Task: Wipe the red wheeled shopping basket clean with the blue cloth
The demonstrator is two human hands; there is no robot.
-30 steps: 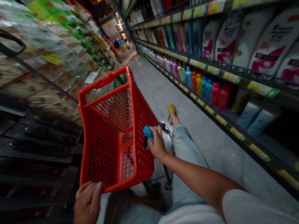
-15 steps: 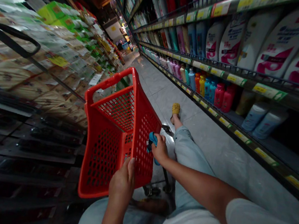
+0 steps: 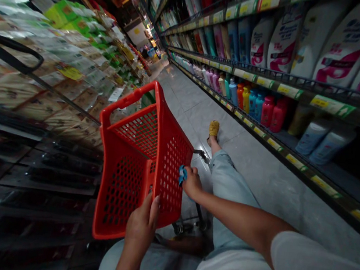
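Note:
A red plastic shopping basket cart (image 3: 144, 165) with perforated walls stands tilted in view, its open side toward me. My left hand (image 3: 142, 221) is closed round the near rim of the basket, thumb along the edge. My right hand (image 3: 193, 182) is closed on a blue cloth (image 3: 182, 175), which it presses against the outer side wall with the holes. Most of the cloth is hidden by the fingers. A long black handle (image 3: 15, 52) reaches out from the far left side of the cart.
On the right, shelves (image 3: 273, 83) carry several shampoo bottles (image 3: 285, 38) and coloured bottles (image 3: 266, 111). Packaged goods (image 3: 65, 75) are stacked on the left. A grey tiled floor (image 3: 185, 96) runs down the aisle. My foot in a yellow shoe (image 3: 214, 128) is beside the cart.
The right hand has shifted slightly down on the side wall, and less of the blue cloth shows. My left hand has moved a little left and down, still gripping the rim.

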